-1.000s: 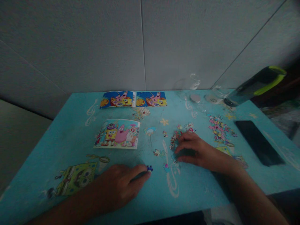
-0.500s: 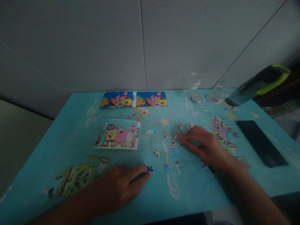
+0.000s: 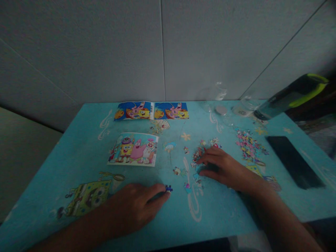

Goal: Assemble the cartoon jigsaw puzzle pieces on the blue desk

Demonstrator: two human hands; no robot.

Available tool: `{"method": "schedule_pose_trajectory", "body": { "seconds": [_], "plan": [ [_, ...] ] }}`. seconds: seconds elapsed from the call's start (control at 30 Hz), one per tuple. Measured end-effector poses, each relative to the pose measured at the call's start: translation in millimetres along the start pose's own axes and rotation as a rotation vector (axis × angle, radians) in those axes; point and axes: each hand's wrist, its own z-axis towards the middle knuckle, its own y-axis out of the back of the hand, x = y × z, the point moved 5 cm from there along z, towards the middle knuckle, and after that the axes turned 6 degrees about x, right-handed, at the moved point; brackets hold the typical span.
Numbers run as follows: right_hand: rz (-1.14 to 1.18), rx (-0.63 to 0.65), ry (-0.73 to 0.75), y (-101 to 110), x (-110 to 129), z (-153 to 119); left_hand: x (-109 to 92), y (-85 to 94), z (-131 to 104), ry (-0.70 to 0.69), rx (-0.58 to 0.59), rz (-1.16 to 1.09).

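Observation:
Between the thumb and forefinger of my left hand is a small dark blue jigsaw piece, close to the tabletop. My right hand reaches over a loose group of jigsaw pieces; its thumb and fingers are apart, the fingertips at the pieces. Part of that group is hidden beneath the hand. A few single pieces lie between my hands, among them a blue and pink piece and a pale piece. Beyond my left hand lies a picture card of cartoon figures.
Two blue picture cards, a left card and a right card, lie near the wall. Farther right are a heap of jigsaw pieces, a black flat object, clear containers and a dark bottle with a lime-green strap.
My right thumb and fingers have spread apart, and the hand has shifted slightly nearer me. My left hand keeps the blue jigsaw piece in place. The view has moved slightly.

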Motion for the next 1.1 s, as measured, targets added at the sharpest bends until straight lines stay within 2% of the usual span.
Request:
{"method": "schedule_pose_trajectory", "body": {
  "seconds": [0.23,0.57,0.9,1.0,1.1],
  "plan": [
    [-0.024,0.006,-0.005,0.4,0.5,0.7,0.4,-1.7,-0.2,0.01,-0.021,-0.001],
    [0.047,0.018,0.022,3.2,3.6,0.5,0.5,-4.2,-3.3,0.014,0.014,-0.026],
    [0.017,0.041,0.005,2.0,1.1,-1.3,0.4,-4.1,-3.3,0.026,0.027,-0.01],
    [-0.012,-0.064,-0.028,12.1,-0.4,-3.2,-0.7,-0.8,-2.5,0.004,-0.006,0.005],
    [-0.069,-0.361,-0.193,33.2,-10.7,-12.6,-0.9,-0.2,-3.4,0.0,-0.031,0.001]
  ]
}}
